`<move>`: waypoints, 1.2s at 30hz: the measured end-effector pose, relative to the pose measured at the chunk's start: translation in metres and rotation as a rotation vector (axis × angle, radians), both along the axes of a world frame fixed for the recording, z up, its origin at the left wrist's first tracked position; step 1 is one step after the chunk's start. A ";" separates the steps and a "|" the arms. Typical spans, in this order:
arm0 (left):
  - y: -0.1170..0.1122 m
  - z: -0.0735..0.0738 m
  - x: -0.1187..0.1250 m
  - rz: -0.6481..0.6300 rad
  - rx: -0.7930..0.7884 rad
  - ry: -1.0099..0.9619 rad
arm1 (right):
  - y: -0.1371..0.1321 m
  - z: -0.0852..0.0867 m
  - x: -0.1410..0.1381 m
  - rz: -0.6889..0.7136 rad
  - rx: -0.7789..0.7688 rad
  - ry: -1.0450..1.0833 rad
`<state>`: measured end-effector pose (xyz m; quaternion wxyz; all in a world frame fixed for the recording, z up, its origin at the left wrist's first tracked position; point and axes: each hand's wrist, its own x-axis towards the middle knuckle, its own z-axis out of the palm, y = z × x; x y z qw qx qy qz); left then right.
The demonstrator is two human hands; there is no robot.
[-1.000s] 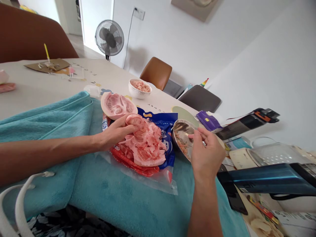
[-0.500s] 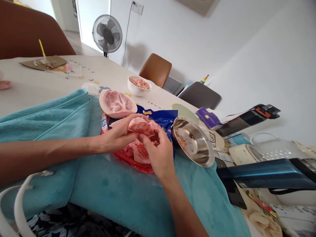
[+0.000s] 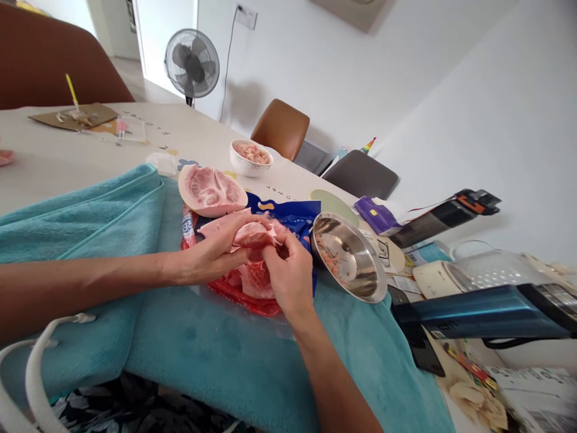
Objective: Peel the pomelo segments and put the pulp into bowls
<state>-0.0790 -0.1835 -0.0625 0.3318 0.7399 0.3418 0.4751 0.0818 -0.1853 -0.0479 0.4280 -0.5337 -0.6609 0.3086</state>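
Note:
A pink pomelo half (image 3: 253, 272) lies on a blue and red plastic bag (image 3: 288, 218) over a teal towel (image 3: 112, 240). My left hand (image 3: 211, 252) is closed on its left side. My right hand (image 3: 288, 273) pinches the flesh at its top, fingers curled into it. A second pomelo half (image 3: 211, 191) lies cut side up just behind. To the right stands a tilted steel bowl (image 3: 349, 258) with a few pink bits inside.
A white bowl of pink pulp (image 3: 250, 157) sits farther back on the table (image 3: 67, 156). A blue flask (image 3: 487, 311), a black phone (image 3: 417, 346), boxes and packets crowd the right side. A fan (image 3: 192, 63) and chairs stand behind.
My right hand left the steel bowl and came back left onto the pomelo half, where it now digs into the flesh. My left hand stayed on the fruit.

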 end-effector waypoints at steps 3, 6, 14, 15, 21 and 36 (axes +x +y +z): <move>0.000 0.000 0.000 0.003 -0.023 0.004 | 0.001 0.001 0.002 -0.002 -0.019 0.023; 0.000 0.001 0.002 -0.001 -0.084 -0.049 | 0.001 0.003 0.004 -0.013 -0.035 0.017; 0.001 0.009 0.001 -0.005 -0.170 -0.148 | 0.004 0.000 0.012 0.068 -0.226 0.241; 0.001 0.009 0.000 0.004 -0.196 -0.157 | 0.004 0.001 0.012 0.081 -0.279 0.306; 0.001 0.006 0.001 -0.019 -0.383 -0.286 | 0.001 0.007 0.011 0.053 -0.425 0.612; 0.012 0.003 0.003 -0.141 -0.710 -0.711 | 0.002 0.014 0.022 0.031 -0.236 0.653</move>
